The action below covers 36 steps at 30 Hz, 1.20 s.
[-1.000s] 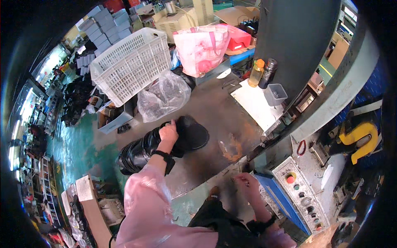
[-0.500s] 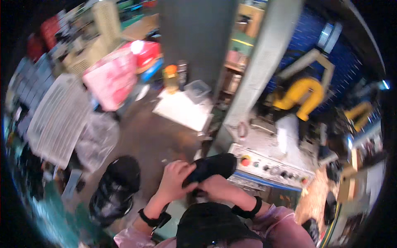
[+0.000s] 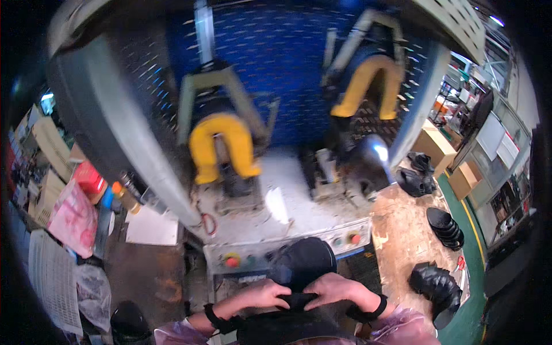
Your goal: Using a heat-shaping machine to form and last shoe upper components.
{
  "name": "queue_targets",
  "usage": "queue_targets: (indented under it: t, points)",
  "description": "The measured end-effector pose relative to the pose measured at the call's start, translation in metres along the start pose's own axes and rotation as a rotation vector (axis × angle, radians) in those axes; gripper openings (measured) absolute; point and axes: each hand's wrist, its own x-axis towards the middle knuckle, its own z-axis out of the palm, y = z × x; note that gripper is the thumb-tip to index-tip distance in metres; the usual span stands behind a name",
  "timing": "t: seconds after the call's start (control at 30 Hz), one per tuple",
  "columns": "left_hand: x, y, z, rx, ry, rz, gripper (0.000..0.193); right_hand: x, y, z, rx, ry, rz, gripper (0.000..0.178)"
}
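Note:
Between my two hands is a black shoe upper (image 3: 307, 261), its rounded end pointing away from me toward the machine. My left hand (image 3: 265, 294) grips the near edge on the left, fingers closed around it. My right hand (image 3: 336, 289) pinches the same near edge on the right, thumb turned inward. The upper is held just in front of the machine's control panel (image 3: 287, 250), covering part of its buttons. Behind the panel stand two yellow U-shaped pads (image 3: 221, 144) on metal arms. A dark glossy form (image 3: 368, 164) sits below the right-hand pad.
On the right, a worn wooden board (image 3: 397, 241) carries stacked black shoe uppers (image 3: 437, 290) and red-handled scissors (image 3: 462, 263). A brown table (image 3: 144, 270) at left holds a white sheet (image 3: 152, 228) and an orange-capped bottle (image 3: 126, 198). A grey post (image 3: 135, 138) rises beside the machine.
My view has swung right, from the brown table to the machine. The shoe upper has turned from pointing right to pointing away from me, and my hands now grip both sides of its near edge.

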Motion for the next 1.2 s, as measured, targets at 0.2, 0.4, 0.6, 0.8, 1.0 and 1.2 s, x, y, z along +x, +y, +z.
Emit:
queue_targets:
  t: [0.2,0.4,0.6,0.8,1.0,1.2]
  points:
    - [0.149,0.051,0.019,0.159,-0.203,-0.065,0.036,-0.089,0.092,0.01,0.083,0.133,0.079,0.046]
    - [0.215,0.067,0.034,0.378,-0.224,-0.337,0.038,-0.13,0.136,0.01,-0.059,0.423,0.186,0.042]
    - [0.213,0.072,0.017,0.462,0.183,-0.105,0.027,-0.152,0.152,-0.035,0.061,0.724,-0.017,0.026]
    - [0.221,0.149,-0.073,0.383,0.322,0.135,0.024,-0.17,0.139,-0.124,0.236,0.832,-0.191,0.029]
    - [0.254,0.16,-0.163,-0.183,0.808,0.097,0.016,-0.117,0.146,-0.229,1.02,1.122,-0.22,0.014]
    - [0.307,0.117,-0.169,-0.689,1.152,-0.101,0.012,-0.039,0.178,-0.234,1.305,1.37,-0.099,0.011]
